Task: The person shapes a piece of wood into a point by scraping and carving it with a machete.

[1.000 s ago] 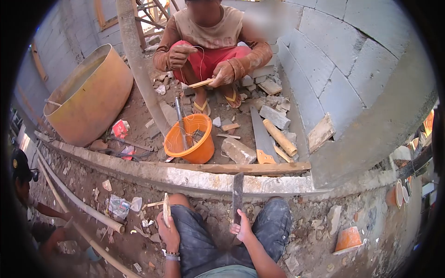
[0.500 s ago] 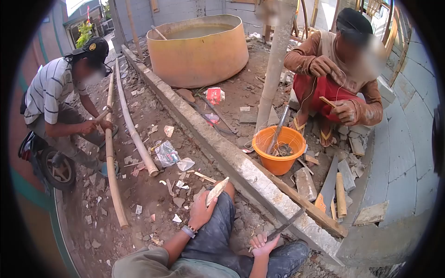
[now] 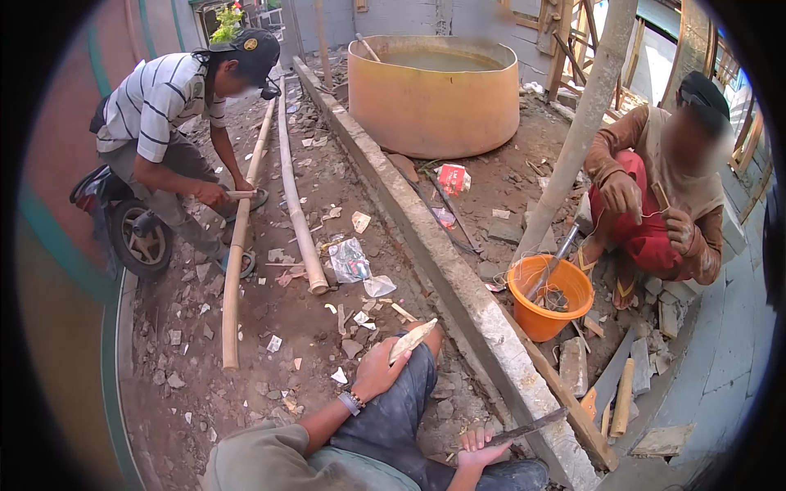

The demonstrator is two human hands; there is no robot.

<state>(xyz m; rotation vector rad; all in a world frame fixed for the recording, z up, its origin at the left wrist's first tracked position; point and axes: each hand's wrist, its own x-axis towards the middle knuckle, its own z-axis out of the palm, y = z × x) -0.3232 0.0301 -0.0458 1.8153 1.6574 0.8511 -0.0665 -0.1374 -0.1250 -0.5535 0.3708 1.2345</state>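
My left hand (image 3: 379, 370), a bracelet and a band at its wrist, rests on my left knee. It is closed around a pale, pointed flat piece (image 3: 413, 340); whether this is wood or stone I cannot tell. Low in the view, my right hand (image 3: 479, 450) is near my other knee, fingers curled at the base of a long dark machete (image 3: 528, 427). The blade points right, its tip over the concrete beam (image 3: 483, 303). My fingers hide the handle.
One person (image 3: 168, 123) bends over a bamboo pole (image 3: 239, 270) at left; another pole (image 3: 299, 196) lies beside it. Across the beam, a second person (image 3: 655, 180) squats holding a small stick and wire. An orange bucket (image 3: 550, 307), handsaw (image 3: 610, 380) and large tub (image 3: 434, 106) stand or lie around.
My view has turned left, so the scene shifts right. The machete lies flatter. The squatting person's hands have come closer together, and the bending person's tool hand has shifted. My grips are unchanged.
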